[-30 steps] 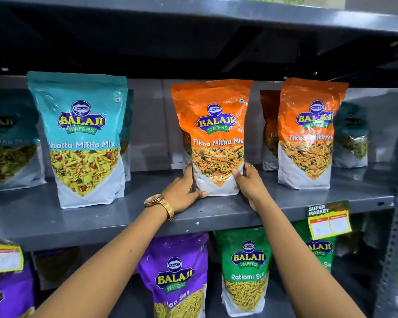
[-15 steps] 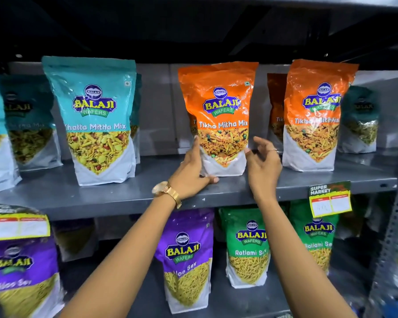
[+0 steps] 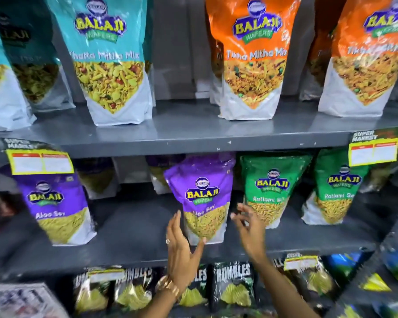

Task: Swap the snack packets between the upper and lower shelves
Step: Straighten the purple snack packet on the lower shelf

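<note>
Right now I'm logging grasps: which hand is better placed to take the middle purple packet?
Left, probably. The left hand is open against the purple packet's lower left edge, thumb at its base. The right hand is open beside it, fingers apart from the bag.

Glossy plastic purple packet (image 3: pixel 201 196) on a matt, scuffed grey metal shelf (image 3: pixel 193 143).

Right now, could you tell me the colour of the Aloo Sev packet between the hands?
Purple, seen in the head view.
</note>
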Motion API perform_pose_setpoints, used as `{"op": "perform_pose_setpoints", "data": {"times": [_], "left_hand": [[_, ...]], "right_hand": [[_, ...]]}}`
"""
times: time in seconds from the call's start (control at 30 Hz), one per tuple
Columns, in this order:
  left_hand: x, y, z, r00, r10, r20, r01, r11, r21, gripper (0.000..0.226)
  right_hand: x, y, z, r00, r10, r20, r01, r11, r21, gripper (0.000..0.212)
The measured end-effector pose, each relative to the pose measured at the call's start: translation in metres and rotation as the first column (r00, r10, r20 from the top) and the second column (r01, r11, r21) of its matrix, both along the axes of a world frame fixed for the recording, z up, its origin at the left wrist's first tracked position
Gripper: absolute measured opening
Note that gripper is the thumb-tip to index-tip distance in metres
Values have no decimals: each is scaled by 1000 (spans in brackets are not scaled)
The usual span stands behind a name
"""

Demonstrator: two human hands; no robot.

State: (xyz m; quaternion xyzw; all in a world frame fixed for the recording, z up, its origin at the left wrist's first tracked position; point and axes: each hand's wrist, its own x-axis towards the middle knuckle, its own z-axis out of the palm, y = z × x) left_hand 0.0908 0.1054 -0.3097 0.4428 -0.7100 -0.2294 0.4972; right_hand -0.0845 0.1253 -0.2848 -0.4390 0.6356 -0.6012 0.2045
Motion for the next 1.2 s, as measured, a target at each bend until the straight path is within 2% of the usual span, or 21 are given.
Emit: {"op": "perform_pose_setpoints", "data": {"times": [0.1, 0.17, 0.2, 0.3, 0.37, 0.5, 0.73, 0.93, 1.1, 1.2], "left_hand": [[2, -26, -24, 998, -23, 58, 4, 953, 304, 127], [2, -43, -30, 992, -100, 79, 57, 904, 425, 134], [3, -51, -33, 989, -142, 50, 104, 885, 454, 131], [3, -65, -37, 979, -173, -104, 202, 861, 466, 99], [11, -72, -36, 974, -132, -186, 203, 871, 447, 86], [42, -90, -39, 966, -82, -245, 184, 886, 426, 80], [99, -117, -41, 980, -23, -196, 118, 865, 487, 83], [123, -125, -51, 982, -16, -189, 112, 853, 509, 89], [126, -121, -55, 973, 6, -230, 113, 859, 500, 85], [122, -119, -50, 972, 25, -235, 100, 856, 507, 89]], "right_hand": [[1, -18, -25, 997, 52, -49, -39, 973, 227, 67], [6, -28, -32, 995, 82, -56, -62, 955, 290, 82], [10, -33, -37, 995, 97, -30, -83, 950, 300, 81], [24, -43, -43, 995, 102, 13, -101, 952, 289, 46], [37, -52, -45, 994, 104, 39, -111, 957, 270, 34], [65, -72, -47, 985, 144, 91, -163, 956, 244, 32], [120, -102, -54, 972, 170, 163, -208, 946, 251, 41], [142, -106, -56, 974, 167, 152, -204, 939, 278, 40], [147, -103, -57, 977, 178, 117, -203, 947, 250, 37], [148, -103, -54, 979, 170, 109, -194, 942, 275, 43]]}}
